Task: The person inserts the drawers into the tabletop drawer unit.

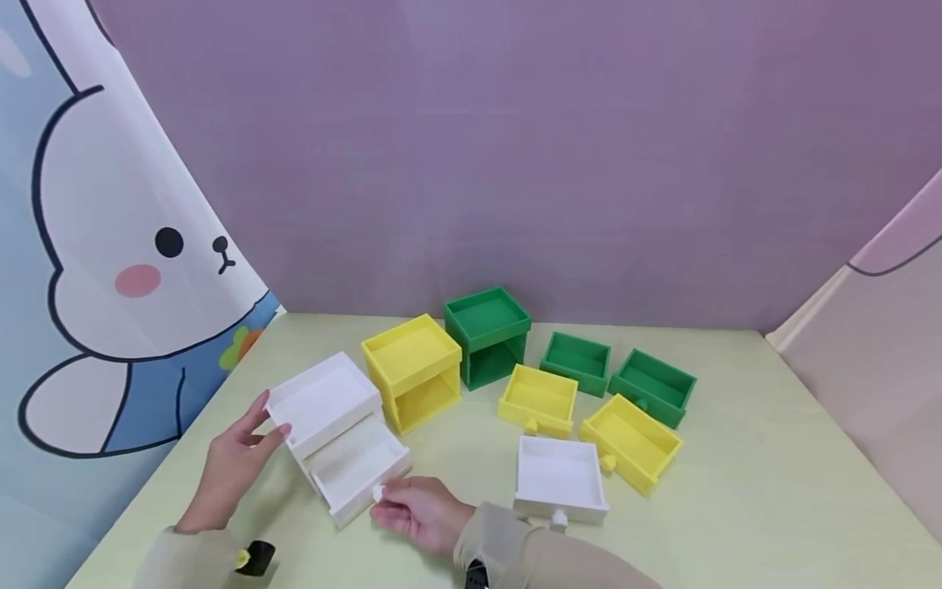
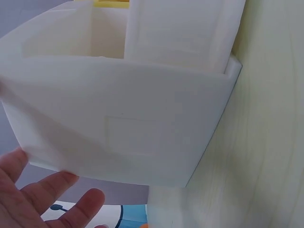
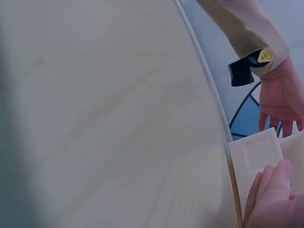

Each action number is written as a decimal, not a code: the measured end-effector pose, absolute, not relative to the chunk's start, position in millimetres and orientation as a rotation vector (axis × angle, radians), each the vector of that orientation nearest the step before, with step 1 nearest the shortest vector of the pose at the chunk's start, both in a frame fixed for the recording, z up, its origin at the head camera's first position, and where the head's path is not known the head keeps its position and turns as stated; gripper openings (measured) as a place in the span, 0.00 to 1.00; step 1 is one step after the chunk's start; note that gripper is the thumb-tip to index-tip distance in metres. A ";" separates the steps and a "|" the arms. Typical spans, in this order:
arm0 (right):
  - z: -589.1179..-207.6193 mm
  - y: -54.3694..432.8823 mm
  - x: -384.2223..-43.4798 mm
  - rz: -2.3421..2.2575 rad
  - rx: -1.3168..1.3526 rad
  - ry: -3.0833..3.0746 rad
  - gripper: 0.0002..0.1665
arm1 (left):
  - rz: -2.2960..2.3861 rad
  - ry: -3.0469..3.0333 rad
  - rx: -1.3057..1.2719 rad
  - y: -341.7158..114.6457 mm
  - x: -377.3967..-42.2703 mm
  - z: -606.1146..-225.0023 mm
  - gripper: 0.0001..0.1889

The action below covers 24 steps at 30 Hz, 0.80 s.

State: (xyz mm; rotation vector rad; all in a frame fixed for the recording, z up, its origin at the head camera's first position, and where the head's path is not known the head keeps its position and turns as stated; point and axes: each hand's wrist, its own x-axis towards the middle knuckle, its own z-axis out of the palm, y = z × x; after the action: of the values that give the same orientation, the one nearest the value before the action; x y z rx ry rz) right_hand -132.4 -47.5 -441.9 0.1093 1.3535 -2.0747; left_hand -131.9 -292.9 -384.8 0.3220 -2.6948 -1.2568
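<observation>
A small white cabinet [image 1: 324, 401] stands at the left with its open front angled to the right. My left hand [image 1: 231, 466] grips its left side near the top, thumb at the front corner. In the left wrist view, fingertips of that hand [image 2: 42, 194] lie along the far edge of the cabinet's side [image 2: 123, 109]. A white drawer [image 1: 361, 466] sits partway in the lower opening, its front sticking out. My right hand [image 1: 423, 515] pinches the knob [image 1: 379, 492] on that drawer. The right wrist view shows this hand [image 3: 270, 199] at the drawer front.
A yellow cabinet [image 1: 412, 360] and a green cabinet [image 1: 488, 327] stand behind, both with hollow fronts. To the right lie another white drawer [image 1: 559, 474], two yellow drawers [image 1: 540, 397] and two green drawers [image 1: 577, 360]. A purple cloth backdrop [image 1: 515, 164] rises behind the table.
</observation>
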 end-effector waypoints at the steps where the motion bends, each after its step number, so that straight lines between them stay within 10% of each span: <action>1: -442.2 -48.5 -131.4 -2.078 0.116 1.367 0.08 | -1.256 -2.694 0.320 -292.9 -131.7 -385.2 0.38; 24: -441.3 -67.1 -123.7 -2.191 0.202 1.464 0.10 | -1.317 -2.721 0.392 -290.4 -132.7 -382.0 0.38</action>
State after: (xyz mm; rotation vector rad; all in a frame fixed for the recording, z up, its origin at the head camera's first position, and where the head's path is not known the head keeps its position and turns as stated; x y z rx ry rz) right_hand -123.7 -67.1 -441.3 0.2020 1.4643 -2.1906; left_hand -132.7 -290.4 -382.0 0.3919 -2.7208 -1.3169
